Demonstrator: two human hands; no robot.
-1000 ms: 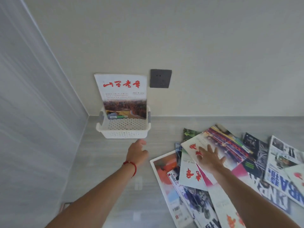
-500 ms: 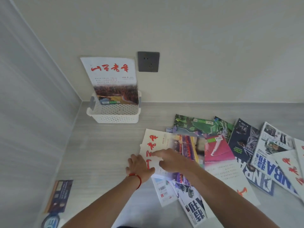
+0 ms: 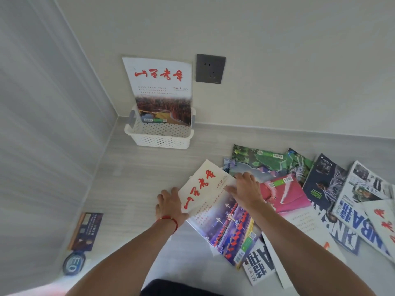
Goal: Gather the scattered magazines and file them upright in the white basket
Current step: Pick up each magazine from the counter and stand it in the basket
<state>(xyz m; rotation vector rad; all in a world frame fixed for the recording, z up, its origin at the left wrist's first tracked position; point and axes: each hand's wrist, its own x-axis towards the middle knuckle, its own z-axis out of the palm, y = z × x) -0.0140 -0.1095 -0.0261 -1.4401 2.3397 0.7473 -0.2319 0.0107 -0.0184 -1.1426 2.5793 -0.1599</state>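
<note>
The white perforated basket [image 3: 160,140] stands in the far corner against the wall. One magazine with red characters [image 3: 160,86] stands upright in it, leaning on the wall. A second white magazine with red characters [image 3: 210,201] lies tilted at the left end of the pile. My left hand [image 3: 171,205] grips its left edge, fingers underneath. My right hand [image 3: 245,190] presses flat on its right side. Several more magazines [image 3: 333,195] lie overlapping to the right.
A dark wall socket [image 3: 210,69] sits right of the standing magazine. A dark booklet [image 3: 86,231] and a round blue badge [image 3: 73,263] lie by the left wall. Grey counter surface [image 3: 132,178] stretches between basket and pile.
The view has dropped toward the pile. My left hand came back from near the basket to the magazine's left edge. My right hand has slid the white magazine leftward out of the pile.
</note>
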